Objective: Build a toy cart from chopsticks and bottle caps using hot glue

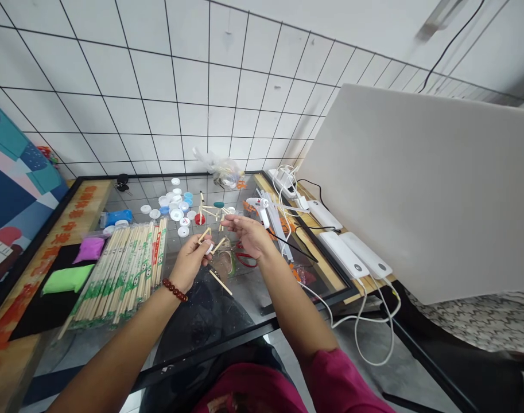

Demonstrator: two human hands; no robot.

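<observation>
My left hand (190, 261), with a beaded bracelet at the wrist, grips a small frame of short wooden sticks joined to a white bottle cap (209, 248). My right hand (247, 232) reaches over the glass table (184, 338) with its fingers stretched out and nothing visible in them. Just beyond those fingertips stands another little stick structure (208, 207), which has a dark green oval piece (219, 204) on it and a red cap (200, 219) at its base. Below my hands lies a loose cut stick (221, 283). Red-handled scissors (246, 260) rest under my right wrist.
Wrapped chopsticks (119, 269) fill the left side, beside green clay (68, 279) and purple clay (89, 250). Loose bottle caps (175, 201) lie behind. Right of my hand are a glue gun (262, 209), glue sticks (281, 223) and corded white power banks (343, 252).
</observation>
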